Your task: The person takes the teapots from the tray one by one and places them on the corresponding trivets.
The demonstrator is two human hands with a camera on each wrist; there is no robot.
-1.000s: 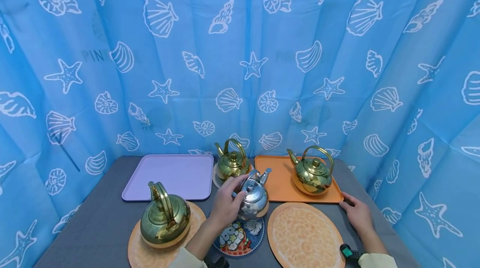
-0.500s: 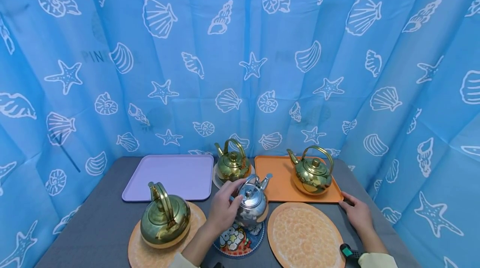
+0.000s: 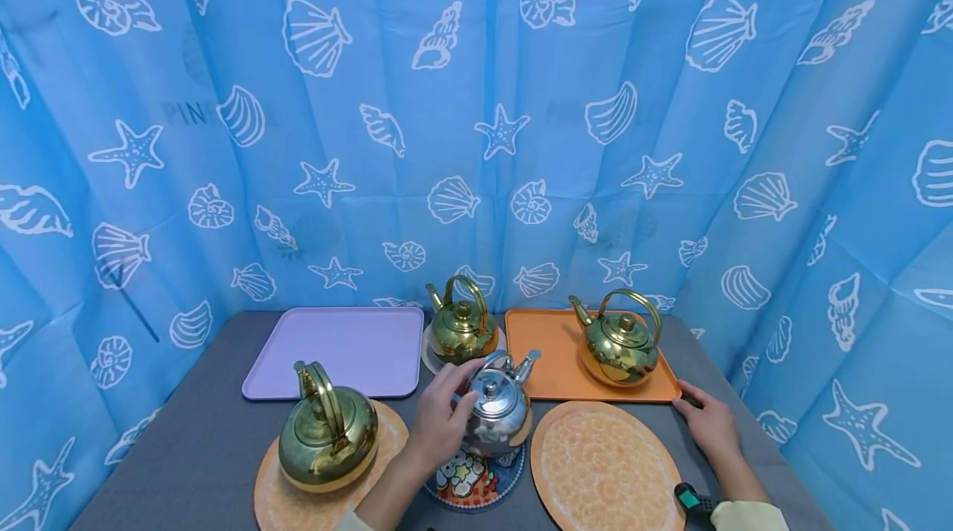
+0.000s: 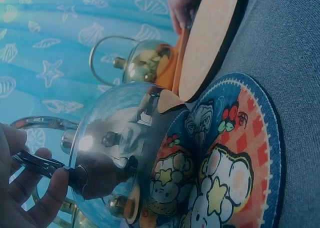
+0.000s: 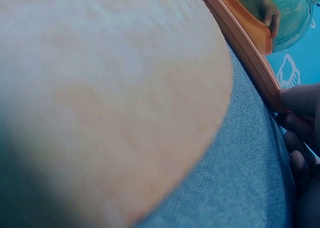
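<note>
My left hand (image 3: 442, 415) grips the handle of a shiny silver kettle (image 3: 497, 407), and its fingers curl round that handle in the left wrist view. The kettle is over a round blue placemat (image 4: 272, 138) with cartoon animals, its spout toward the back right. At the right, my right hand (image 3: 711, 423) pinches the near right corner of an orange tray (image 3: 543, 357), thumb above and finger below in the right wrist view. On that tray sits a gold kettle (image 3: 621, 349).
Another gold kettle (image 3: 462, 328) stands on a pale round plate (image 3: 430, 357) behind the silver one. A third gold kettle (image 3: 328, 436) sits on a round tan mat (image 3: 395, 423) at front left. A lilac tray (image 3: 338, 349) lies at back left, a second tan mat (image 3: 606, 465) at front right.
The silver kettle and my left hand have come down and nearer to me, covering more of the placemat. My right hand stays at the tray corner.
</note>
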